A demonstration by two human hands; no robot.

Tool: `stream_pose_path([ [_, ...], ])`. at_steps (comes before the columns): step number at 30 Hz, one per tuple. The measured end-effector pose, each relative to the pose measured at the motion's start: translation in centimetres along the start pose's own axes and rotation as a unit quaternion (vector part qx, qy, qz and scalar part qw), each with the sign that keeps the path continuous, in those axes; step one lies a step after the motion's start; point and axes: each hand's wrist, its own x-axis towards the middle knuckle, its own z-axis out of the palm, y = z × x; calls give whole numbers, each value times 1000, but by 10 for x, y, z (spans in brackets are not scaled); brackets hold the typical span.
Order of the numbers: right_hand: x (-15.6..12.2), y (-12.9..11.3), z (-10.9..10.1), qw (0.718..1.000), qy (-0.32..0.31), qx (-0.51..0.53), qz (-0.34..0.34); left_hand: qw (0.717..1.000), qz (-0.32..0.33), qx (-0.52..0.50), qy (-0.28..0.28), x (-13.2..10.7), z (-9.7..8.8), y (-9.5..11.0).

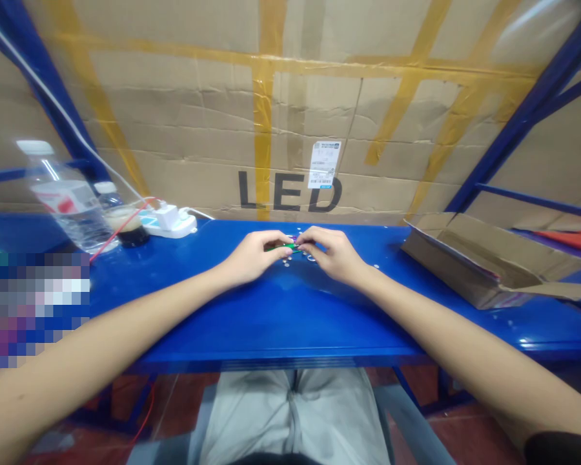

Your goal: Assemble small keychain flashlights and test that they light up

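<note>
Both hands meet over the middle of the blue table [271,316], fingertips close together. My left hand [254,255] is closed in a pinch on a thin green stick-like piece [285,246], whose exact kind I cannot make out. Across from it, my right hand [332,252] pinches at the piece's right end; whatever lies between those fingertips is too small to name. Under and around the fingers are several tiny pale and shiny bits, among them a small ring [311,258].
An open cardboard box [465,258] stands at right, near red material [576,239]. At left are a clear plastic bottle [62,194], a smaller bottle with dark liquid [132,234] and a white power strip [169,223] with cables. A large carton marked LED [198,129] rises behind.
</note>
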Motion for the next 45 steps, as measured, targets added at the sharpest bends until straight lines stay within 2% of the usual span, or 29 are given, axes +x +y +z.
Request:
stream_pose_path([
  [4,-2,0,7,992,24,85,88,997,22,63,32,-2,5,6],
  [7,-3,-2,12,971,40,168,164,988,58,132,58,-3,10,7],
  [10,-1,-7,13,946,30,243,212,972,111,190,83,-4,13,5],
  [15,5,-12,9,926,-3,296,235,945,203,242,86,-4,12,-2],
  [20,5,-10,6,917,-36,312,245,934,229,268,58,-4,10,-4],
  [22,4,-8,5,893,-60,357,267,928,244,278,50,-3,11,-5],
  [27,5,-7,4,770,-99,510,370,914,269,299,50,-2,11,-3],
  [29,6,-9,4,741,-93,535,394,914,272,297,50,-3,12,0],
  [31,6,-9,5,741,-79,534,399,920,261,286,56,-4,13,2],
  [33,6,-8,6,754,-70,521,394,933,236,263,65,-4,14,3],
  [38,6,-6,6,764,-78,508,390,959,190,197,79,-3,16,1],
  [41,7,-6,5,757,-89,509,399,961,196,179,82,-3,15,1],
  [45,8,-8,4,731,-98,535,412,954,233,175,73,-3,15,2],
])
